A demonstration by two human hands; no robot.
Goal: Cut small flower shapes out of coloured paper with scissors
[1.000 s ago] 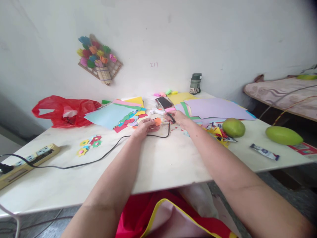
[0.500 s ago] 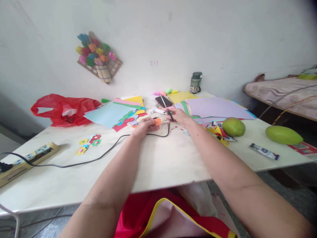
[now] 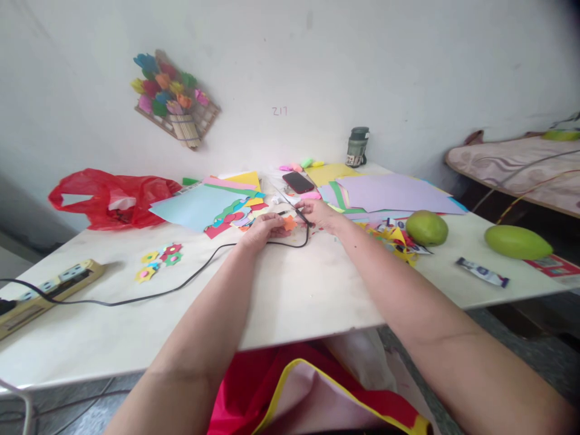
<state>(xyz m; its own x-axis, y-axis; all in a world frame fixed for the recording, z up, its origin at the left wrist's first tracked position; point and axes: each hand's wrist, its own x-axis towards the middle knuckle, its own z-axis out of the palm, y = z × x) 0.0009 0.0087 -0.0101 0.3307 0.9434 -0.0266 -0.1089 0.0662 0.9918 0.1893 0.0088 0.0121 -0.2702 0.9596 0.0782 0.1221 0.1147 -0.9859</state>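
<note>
An orange paper cutout is at the middle of the tabletop, toward its far side, at the fingertips of the left hand. The left grip is closed on the cutout. Just beside it, the right hand has its grip closed around the dark handles of the scissors, their blades pointing away and to the left.

A black cord passes by the left hand and bends near the scissors. Colored scraps lie just beyond the left hand, with a light blue sheet next to them and a red plastic bag farther left. Beyond the hands lies a phone. Lilac paper spreads to the right, and a dark green bottle stands upright near the wall.

Nearer on the right are a round green fruit, a longer green fruit and a small tube. On the left, small paper flowers lie near a power strip. A colorful flower decoration hangs on the wall.
</note>
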